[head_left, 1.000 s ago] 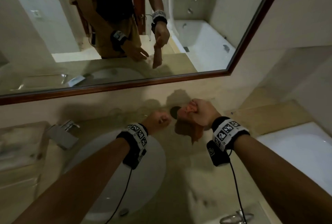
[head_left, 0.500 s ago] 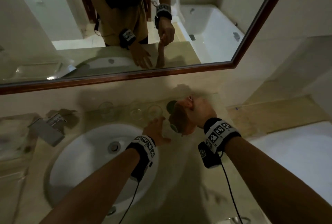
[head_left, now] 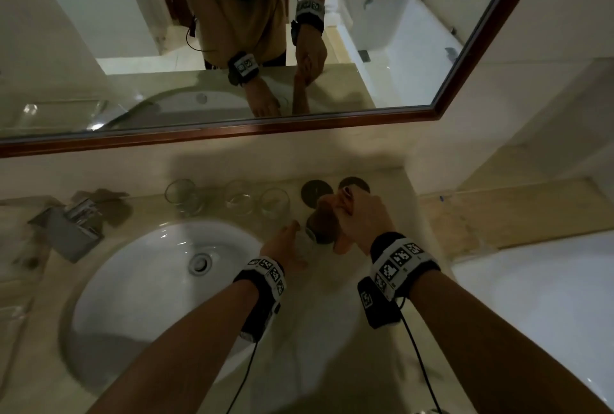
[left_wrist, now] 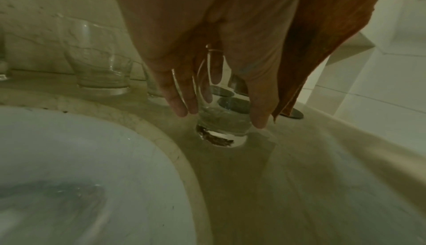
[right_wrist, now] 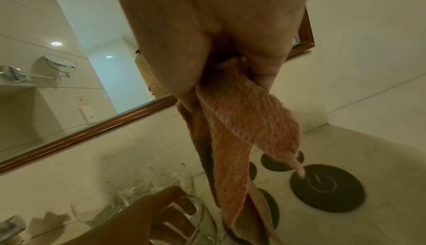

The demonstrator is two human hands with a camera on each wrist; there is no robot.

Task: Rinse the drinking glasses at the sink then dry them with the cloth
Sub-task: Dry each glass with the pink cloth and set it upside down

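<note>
Down goes the left hand (left_wrist: 207, 77), a moment ago fisted up beside the cloth, now lowered with straight fingers round a drinking glass (left_wrist: 221, 121) standing upright on the desk (head_left: 332, 330) just right of the sink (head_left: 149, 280); the grip looks slack, touching rather than clamping. That reads as a dried glass being set down, or the next one claimed. Just beyond, the right hand (head_left: 362, 217) keeps its grip closed on the orange cloth (right_wrist: 242, 139), which dangles beside the glass. Further back, three more glasses (head_left: 239, 197) line the wall, with dark round coasters (head_left: 315, 191) to their right. Room is tight: basin rim on the left, desk edge close on the right, open surface toward the person.
</note>
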